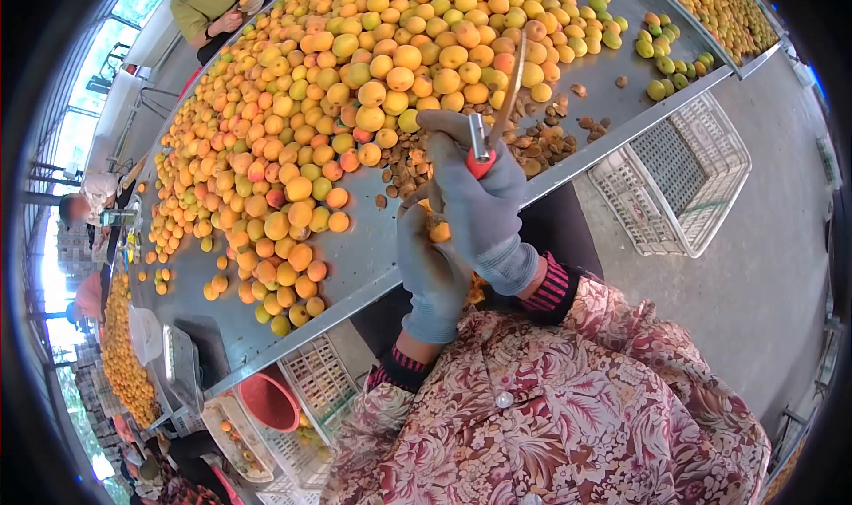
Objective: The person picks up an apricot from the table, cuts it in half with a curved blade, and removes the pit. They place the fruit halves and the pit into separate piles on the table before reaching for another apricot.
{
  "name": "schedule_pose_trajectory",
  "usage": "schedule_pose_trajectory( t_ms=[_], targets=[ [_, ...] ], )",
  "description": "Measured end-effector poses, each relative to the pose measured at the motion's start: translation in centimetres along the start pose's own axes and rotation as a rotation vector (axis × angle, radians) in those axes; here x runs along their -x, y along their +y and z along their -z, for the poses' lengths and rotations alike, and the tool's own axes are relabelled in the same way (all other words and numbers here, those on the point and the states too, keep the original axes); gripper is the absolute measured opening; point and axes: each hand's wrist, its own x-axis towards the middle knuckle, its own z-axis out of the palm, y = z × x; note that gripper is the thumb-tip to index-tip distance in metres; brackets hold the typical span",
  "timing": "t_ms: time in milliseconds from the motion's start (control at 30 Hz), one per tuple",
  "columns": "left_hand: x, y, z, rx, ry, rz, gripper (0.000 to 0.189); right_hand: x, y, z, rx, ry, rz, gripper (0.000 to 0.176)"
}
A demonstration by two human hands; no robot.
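One slip of the knife (508, 106), clenched in the right hand (488, 201), could gash the left hand (429, 267) clasping a fruit (439, 232).

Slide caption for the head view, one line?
Gloved right hand gripping a red-handled knife, left hand an orange fruit, beside piled fruit on a metal table.
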Motion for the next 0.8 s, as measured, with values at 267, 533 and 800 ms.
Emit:
schedule_pose_trajectory(
  t_ms=[267, 533, 800],
  targets=[
    [-0.5, 0.4, -1.6, 0.136, 0.269, 0.131, 0.03, -1.9, 0.8, 0.3, -0.151, 0.129, -0.135, 0.016],
    [-1.1, 0.2, -0.3, 0.991, 0.116, 0.37, 0.032, -1.9, -0.8, 1.3, -0.215, 0.079, -0.158, 0.018],
    [-0.5, 0.0, 0.5, 1.076, 0.015, 0.392, 0.034, -1.5, -0.7, 1.6, -0.221, 0.033, -0.167, 0.016]
  ],
)
